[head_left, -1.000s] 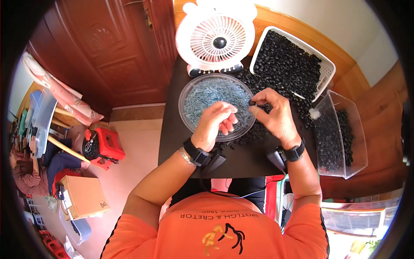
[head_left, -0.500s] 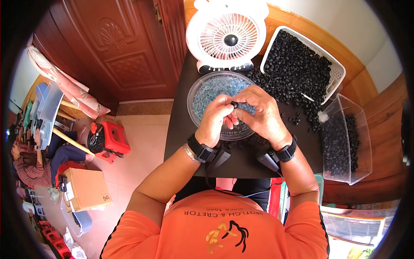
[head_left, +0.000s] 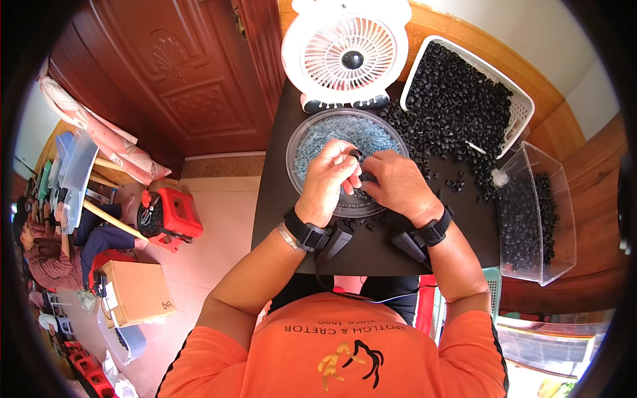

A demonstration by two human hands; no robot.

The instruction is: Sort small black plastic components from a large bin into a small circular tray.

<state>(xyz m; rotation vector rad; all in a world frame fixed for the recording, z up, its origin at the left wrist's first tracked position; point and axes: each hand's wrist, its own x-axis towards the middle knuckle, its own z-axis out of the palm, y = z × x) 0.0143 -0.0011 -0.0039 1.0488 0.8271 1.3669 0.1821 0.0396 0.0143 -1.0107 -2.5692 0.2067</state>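
My left hand (head_left: 320, 189) is closed, with a small black ring-shaped plastic part (head_left: 355, 154) between thumb and fingers. It is held above a round clear tub (head_left: 292, 154) filled with small, pale bluish, see-through pieces (head_left: 346, 129). Close beside it, my right hand (head_left: 403, 187) hangs over the tub's right side, fingers curled downward and in toward the left fingertips. Whatever lies in the right fingers is hidden behind that hand. Each wrist wears a black strap with a dark device.
Behind the tub stands a white fan (head_left: 352, 60). Black parts (head_left: 458, 93) spill from a tilted white basket (head_left: 523, 106) onto the dark table (head_left: 272, 232). At right is a clear box (head_left: 561, 249) of black parts. Another person (head_left: 56, 265) sits far left, near a red stool (head_left: 182, 215).
My right hand has come away from the black part, turning its fingers down toward the tub. The left hand still holds the part, now slightly higher.
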